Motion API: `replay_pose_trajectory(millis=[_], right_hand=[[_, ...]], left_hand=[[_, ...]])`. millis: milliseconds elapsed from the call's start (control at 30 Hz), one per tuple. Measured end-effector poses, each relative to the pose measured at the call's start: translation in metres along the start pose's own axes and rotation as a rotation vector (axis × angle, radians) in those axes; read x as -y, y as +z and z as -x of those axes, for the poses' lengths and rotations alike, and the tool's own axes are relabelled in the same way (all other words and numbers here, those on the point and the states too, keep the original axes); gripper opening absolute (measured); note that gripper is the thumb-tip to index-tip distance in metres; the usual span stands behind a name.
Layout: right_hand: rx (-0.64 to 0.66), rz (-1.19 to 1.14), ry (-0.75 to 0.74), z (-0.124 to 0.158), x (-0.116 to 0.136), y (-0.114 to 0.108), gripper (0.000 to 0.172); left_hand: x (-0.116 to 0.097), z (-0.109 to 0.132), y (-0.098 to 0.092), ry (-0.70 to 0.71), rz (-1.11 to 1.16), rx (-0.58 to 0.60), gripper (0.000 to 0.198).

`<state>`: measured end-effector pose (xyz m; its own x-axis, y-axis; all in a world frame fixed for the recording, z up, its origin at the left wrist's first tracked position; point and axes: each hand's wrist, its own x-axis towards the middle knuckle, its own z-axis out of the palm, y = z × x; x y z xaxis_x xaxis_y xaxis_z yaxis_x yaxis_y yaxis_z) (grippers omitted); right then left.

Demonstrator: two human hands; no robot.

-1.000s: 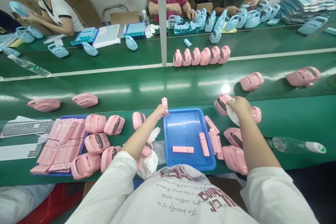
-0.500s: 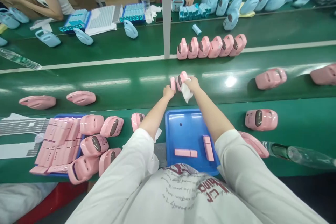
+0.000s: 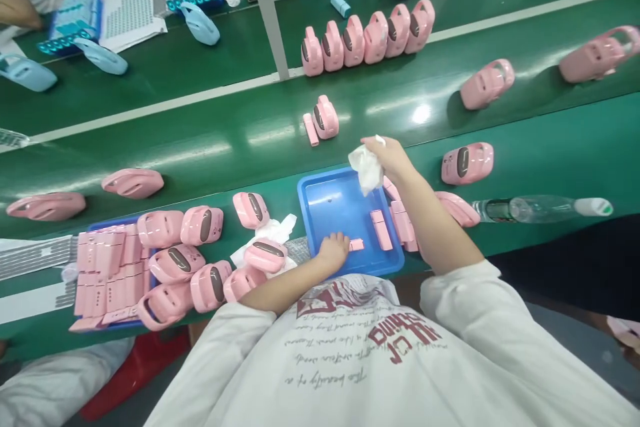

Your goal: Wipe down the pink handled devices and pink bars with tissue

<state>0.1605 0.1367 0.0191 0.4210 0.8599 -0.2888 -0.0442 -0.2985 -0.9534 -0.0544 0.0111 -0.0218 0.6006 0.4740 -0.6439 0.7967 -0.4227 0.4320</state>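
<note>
My left hand [image 3: 334,252] is down in the blue tray [image 3: 303,207], its fingers curled over one end of a small pink rectangular block [image 3: 356,244]. A second pink block [image 3: 381,230] lies in the tray to the right. Above the tray's far right corner, my right hand [image 3: 393,159] pinches a crumpled white wipe [image 3: 369,167]. Farther ahead, a pink handled case [image 3: 326,117] with a dark oval window stands on the green belt. One more slim pink block [image 3: 311,130] leans or lies close against its left side.
Several pink cases [image 3: 203,225] crowd left of the tray, beside a heap of pink blocks [image 3: 110,273]. A row of pink cases [image 3: 353,41] stands near the metal post [image 3: 270,20]. A plastic bottle [image 3: 543,208] lies at right. Blue cases [image 3: 200,25] sit across the belt.
Both hands have left the pink case and block on the belt. My left hand has come back into the tray; my right hand has drawn back with the wipe. The view has shifted and tilted.
</note>
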Motion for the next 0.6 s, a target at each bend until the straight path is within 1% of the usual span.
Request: replay_pose_trajectory(millis=[67, 133, 167, 200, 267, 333, 400, 500, 600], right_hand=[[0.01, -0.123, 0.085, 0.037, -0.012, -0.024, 0.034], [-0.002, -0.233, 0.148, 0.071, -0.027, -0.043, 0.041], [-0.031, -0.284, 0.163, 0.085, -0.033, -0.049, 0.041], [-0.063, -0.332, 0.175, 0.099, -0.039, -0.054, 0.039], [-0.078, -0.401, 0.218, 0.123, -0.048, -0.057, 0.033], [-0.037, -0.449, 0.26, 0.143, -0.05, -0.051, 0.033], [-0.007, -0.498, 0.245, 0.161, -0.043, -0.037, 0.035], [-0.045, -0.587, 0.099, 0.187, -0.02, -0.011, 0.035], [-0.072, -0.604, -0.077, 0.211, 0.008, 0.012, 0.037]], left_hand=[[0.006, 0.001, -0.002, 0.002, 0.038, -0.013, 0.024], [0.013, 0.006, -0.013, 0.026, 0.092, -0.025, 0.025], [0.016, 0.012, -0.02, 0.048, 0.164, -0.051, 0.027], [0.017, 0.02, -0.026, 0.075, 0.28, -0.085, 0.028], [0.015, 0.04, -0.037, 0.145, 0.616, -0.157, 0.034], [0.007, 0.062, -0.044, 0.235, 0.969, -0.2, 0.045], [-0.004, 0.081, -0.047, 0.309, 1.19, -0.205, 0.054], [-0.019, 0.098, -0.049, 0.345, 1.415, -0.197, 0.054], [-0.031, 0.106, -0.049, 0.337, 1.563, -0.167, 0.05]])
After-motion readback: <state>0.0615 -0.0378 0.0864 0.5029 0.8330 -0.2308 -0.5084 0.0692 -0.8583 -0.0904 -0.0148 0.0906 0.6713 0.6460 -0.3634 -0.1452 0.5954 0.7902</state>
